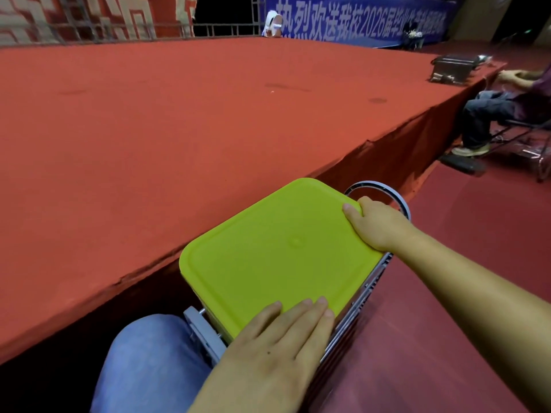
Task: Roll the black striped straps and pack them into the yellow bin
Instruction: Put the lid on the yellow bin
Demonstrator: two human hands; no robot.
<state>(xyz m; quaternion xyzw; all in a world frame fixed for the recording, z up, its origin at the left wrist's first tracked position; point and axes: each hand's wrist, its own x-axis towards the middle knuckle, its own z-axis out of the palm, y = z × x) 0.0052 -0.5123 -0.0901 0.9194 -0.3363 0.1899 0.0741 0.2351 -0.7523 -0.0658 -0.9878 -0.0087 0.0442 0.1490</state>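
Left hand [283, 335] flat on, right hand [376, 225] gripping, the smooth-lidded yellow bin [268, 251].

Event hall — red-carpeted stage [179, 120], banner [357, 22]

Left hand [286, 332] flat, pressing; right hand [376, 224] gripping.

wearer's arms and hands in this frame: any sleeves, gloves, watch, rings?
No. The left hand and right hand are bare: no gloves, rings or watch. Both forearms are uncovered to the frame edge, no sleeve showing. The knee below is in blue jeans.
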